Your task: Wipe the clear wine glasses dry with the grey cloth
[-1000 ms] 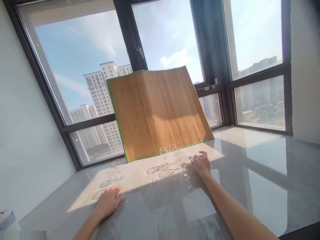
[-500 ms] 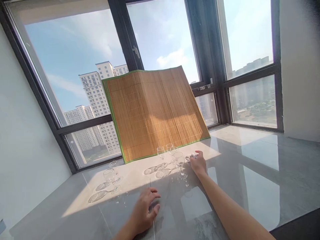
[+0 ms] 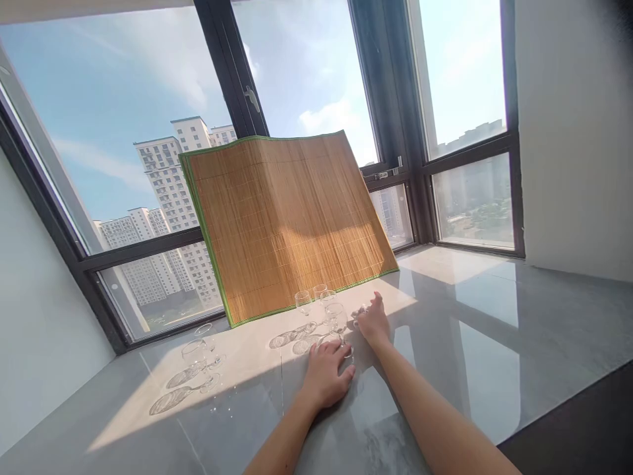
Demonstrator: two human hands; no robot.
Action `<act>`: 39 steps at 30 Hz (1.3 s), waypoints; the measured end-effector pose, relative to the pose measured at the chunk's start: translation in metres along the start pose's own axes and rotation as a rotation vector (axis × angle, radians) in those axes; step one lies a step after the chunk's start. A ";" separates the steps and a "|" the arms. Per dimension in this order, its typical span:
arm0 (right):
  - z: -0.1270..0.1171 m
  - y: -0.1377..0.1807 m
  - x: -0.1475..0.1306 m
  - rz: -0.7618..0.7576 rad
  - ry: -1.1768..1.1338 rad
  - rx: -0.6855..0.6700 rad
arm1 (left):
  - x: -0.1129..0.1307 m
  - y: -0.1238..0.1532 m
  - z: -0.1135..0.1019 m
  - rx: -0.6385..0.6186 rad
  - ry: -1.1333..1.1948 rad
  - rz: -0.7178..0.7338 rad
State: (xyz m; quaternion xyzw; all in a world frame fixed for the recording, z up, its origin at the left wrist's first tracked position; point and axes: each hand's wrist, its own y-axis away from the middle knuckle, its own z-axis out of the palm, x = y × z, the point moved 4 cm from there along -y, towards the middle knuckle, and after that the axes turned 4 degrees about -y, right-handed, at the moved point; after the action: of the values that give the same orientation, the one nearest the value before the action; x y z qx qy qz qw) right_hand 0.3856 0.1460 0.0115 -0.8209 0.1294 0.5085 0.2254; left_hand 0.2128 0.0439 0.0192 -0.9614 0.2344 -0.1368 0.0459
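Left hand (image 3: pixel 326 377) lay flat, fingers spread, palm down on the grey stone counter (image 3: pixel 494 343), gripping nothing; fingertips touched or nearly touched the foot of the nearest wine glass (image 3: pixel 338 324). Right hand (image 3: pixel 372 321) curled loosely over a small pale crumpled thing (image 3: pixel 359 309), perhaps a cloth; could not tell whether actually pinched or merely covered.

Nearest glass stood upright at 12 o'clock from the left hand and 9 o'clock from the right, just beside both. 2 more upright glasses (image 3: pixel 303 302) close behind it, at 11 o'clock, in front of a bamboo mat (image 3: pixel 287 224) leaning on the window frame. 2 further glasses (image 3: pixel 195 351) stood well apart at 9 o'clock, in full sun.

Handling judged as: thin clear glass, light, rigid, fragile, top-heavy on a narrow stem, likely to skate or tip on the polished counter. Bowl slippery and easy to smudge. Best hold probably at the stem, pinched low, or foot pinned flat with fingertips. Clustered neighbours close enough to clink if swung sideways.
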 end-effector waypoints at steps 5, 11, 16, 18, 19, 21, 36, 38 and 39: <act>0.005 0.006 -0.006 -0.096 0.167 -0.093 | -0.002 0.057 -0.014 -0.034 -0.014 0.011; 0.007 0.011 -0.007 -0.089 0.282 -0.151 | -0.060 0.140 -0.040 -0.035 -0.130 -0.088; 0.014 0.013 -0.008 -0.129 0.340 -0.151 | -0.141 0.209 -0.063 0.027 -0.262 -0.355; 0.017 0.015 -0.007 -0.132 0.371 -0.147 | -0.172 0.231 -0.074 0.066 -0.324 -0.484; 0.018 0.015 -0.008 -0.138 0.387 -0.144 | -0.185 0.240 -0.079 0.084 -0.352 -0.542; 0.020 0.017 -0.008 -0.154 0.406 -0.158 | -0.206 0.251 -0.086 0.074 -0.383 -0.628; 0.019 0.031 -0.010 -0.261 0.550 -0.240 | -0.215 0.252 -0.096 0.220 -0.382 -0.606; 0.018 0.027 -0.008 -0.249 0.528 -0.215 | -0.215 0.252 -0.096 0.216 -0.359 -0.591; 0.017 0.026 -0.007 -0.232 0.508 -0.207 | -0.215 0.253 -0.096 0.212 -0.352 -0.591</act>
State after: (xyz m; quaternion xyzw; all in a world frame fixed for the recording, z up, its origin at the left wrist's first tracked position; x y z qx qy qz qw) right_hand 0.3575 0.1325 0.0053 -0.9498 0.0343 0.2683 0.1573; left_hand -0.1087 -0.0824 0.0202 -0.9864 -0.0806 -0.0001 0.1435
